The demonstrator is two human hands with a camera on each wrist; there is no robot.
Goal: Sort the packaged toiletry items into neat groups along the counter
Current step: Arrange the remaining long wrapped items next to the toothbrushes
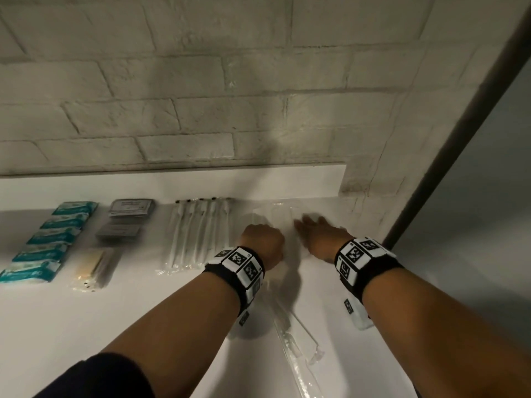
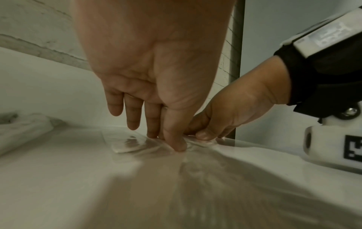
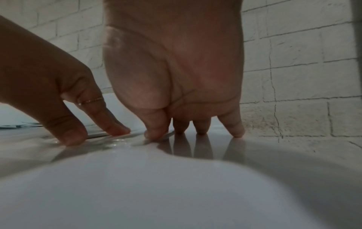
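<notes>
Clear packet (image 2: 127,143) pressed by both hands' fingertips (image 2: 178,147).

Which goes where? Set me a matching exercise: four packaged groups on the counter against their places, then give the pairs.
Things:
1. teal packets
2. grey sachets
3. white-wrapped sticks
4. clear packet

Places:
A. under fingertips of the left hand and right hand
B. far left end of the row
C. just left of the left hand
D. at the back, between the teal packets and the white-wrapped sticks

Pairs: 1-B, 2-D, 3-C, 4-A
</notes>
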